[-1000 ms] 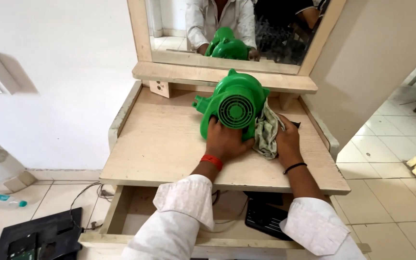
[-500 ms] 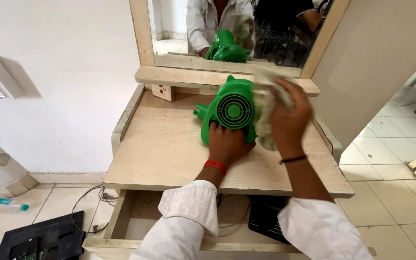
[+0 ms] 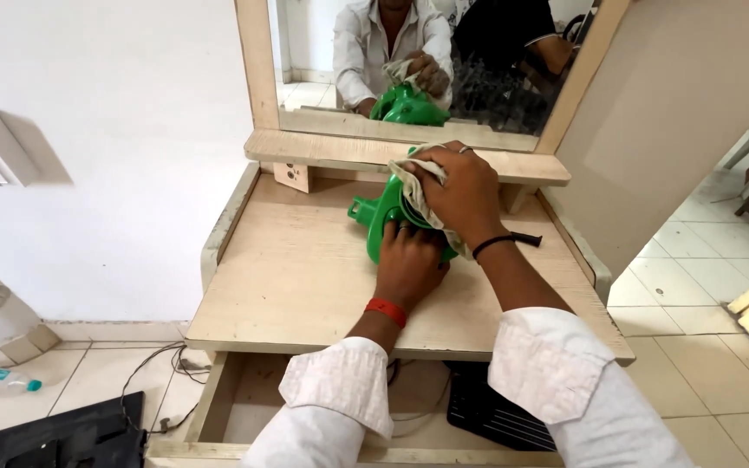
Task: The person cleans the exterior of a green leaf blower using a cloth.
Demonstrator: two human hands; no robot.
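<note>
- The left hand (image 3: 409, 264), with a red band at its wrist, is gripping the near side of a green plastic blower with a round ribbed housing (image 3: 381, 227), fingers curled against it and steadying it upright on the pale wooden dressing-table top (image 3: 288, 277).
- The right hand (image 3: 457, 192), with a thin black band at its wrist, is closing around a crumpled beige cloth (image 3: 411, 184) and pressing it against the top and side of the green housing, just above the left hand.
- Wiping appears to be under way: the cloth is covering the upper part of the housing, while the nozzle sticking out to the left of both hands is lying bare and, as I judge it, not yet reached.
- How clean the covered part is cannot be told; the hands are hiding it.
- Beyond the hands, a wood-framed mirror (image 3: 257, 69) is reflecting the blower and cloth.
- Below the forearms, an open drawer (image 3: 244, 407) is holding a black object.
</note>
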